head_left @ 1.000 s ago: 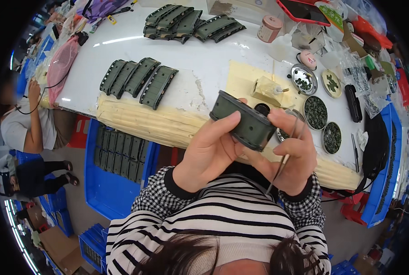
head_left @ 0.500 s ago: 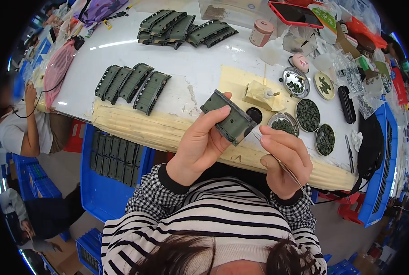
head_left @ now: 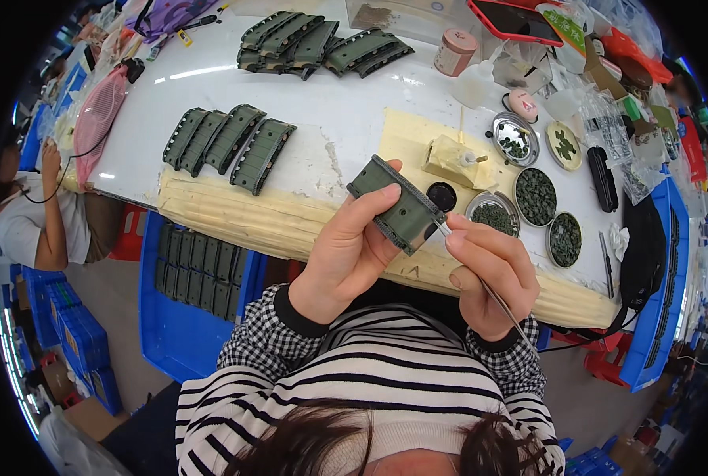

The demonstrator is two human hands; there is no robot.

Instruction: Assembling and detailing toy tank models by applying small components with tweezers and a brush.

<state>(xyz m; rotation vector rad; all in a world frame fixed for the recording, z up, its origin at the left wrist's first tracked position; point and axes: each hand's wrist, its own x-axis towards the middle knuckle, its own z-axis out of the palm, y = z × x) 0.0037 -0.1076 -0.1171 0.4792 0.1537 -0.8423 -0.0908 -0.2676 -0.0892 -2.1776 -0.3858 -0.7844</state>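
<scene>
My left hand [head_left: 342,250] is closed round a dark green curved plastic part [head_left: 392,205], thumb on its face, held tilted above the padded table edge. Thin metal tweezers [head_left: 498,301] lie in my right hand [head_left: 498,270], pinched by thumb and fingers. Their tip meets the right end of the green part; whether a small piece sits between the points I cannot tell. Just beyond the hands are a small black round cup [head_left: 441,196] and a round tin of tiny dark green pieces [head_left: 493,216]. Two more tins [head_left: 535,197] of such pieces stand to the right.
Similar green parts [head_left: 263,157] lie at left on the white table, with a stack [head_left: 290,46] farther back. A tape-wrapped block [head_left: 455,163], pink jar [head_left: 455,52] and red-edged phone [head_left: 516,22] stand beyond. A blue crate [head_left: 172,337] holds more parts. Someone sits at left.
My right hand has brought the tweezers' tip slightly left, onto the end of the green part. My left hand keeps its hold. At lower left, a person's visible hands have gone from view.
</scene>
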